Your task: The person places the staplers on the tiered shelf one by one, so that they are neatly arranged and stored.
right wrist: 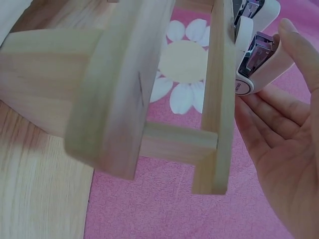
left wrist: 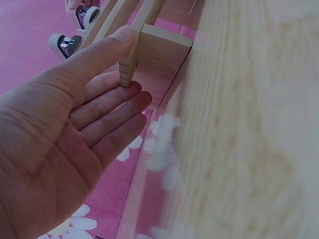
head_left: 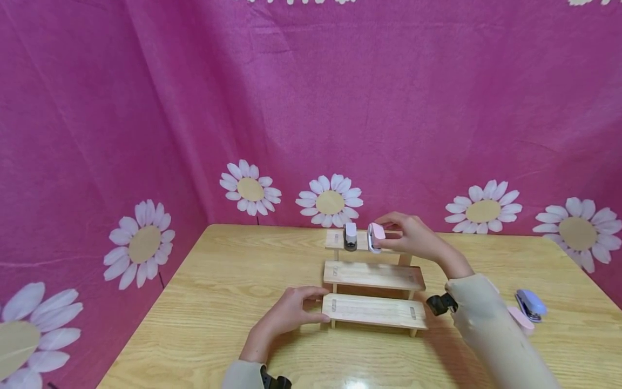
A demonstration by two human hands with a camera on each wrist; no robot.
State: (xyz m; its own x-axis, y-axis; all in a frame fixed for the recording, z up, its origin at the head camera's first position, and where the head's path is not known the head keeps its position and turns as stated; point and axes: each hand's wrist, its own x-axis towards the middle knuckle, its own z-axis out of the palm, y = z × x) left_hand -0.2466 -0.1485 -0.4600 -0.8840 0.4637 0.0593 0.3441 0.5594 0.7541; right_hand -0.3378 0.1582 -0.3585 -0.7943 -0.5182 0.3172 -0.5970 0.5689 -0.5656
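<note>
A three-tiered wooden stand (head_left: 374, 275) rises in steps on the table. My left hand (head_left: 289, 310) holds the left end of its lowest tier; in the left wrist view, the thumb (left wrist: 107, 47) lies against the board's edge, with the other fingers stretched beside it. On the top tier, my right hand (head_left: 413, 236) pinches a small pink-and-white stapler (head_left: 376, 235) between thumb and fingers. The right wrist view shows that stapler (right wrist: 271, 67) standing at the board. A white-and-dark-grey stapler (head_left: 350, 235) stands just left of it on the same tier.
To the right of the stand, a lilac stapler (head_left: 531, 304) and a pink one (head_left: 521, 320) lie on the wooden table (head_left: 233, 275), the pink one partly behind the right sleeve. A magenta cloth (head_left: 389, 108) with daisies hangs behind and along the left.
</note>
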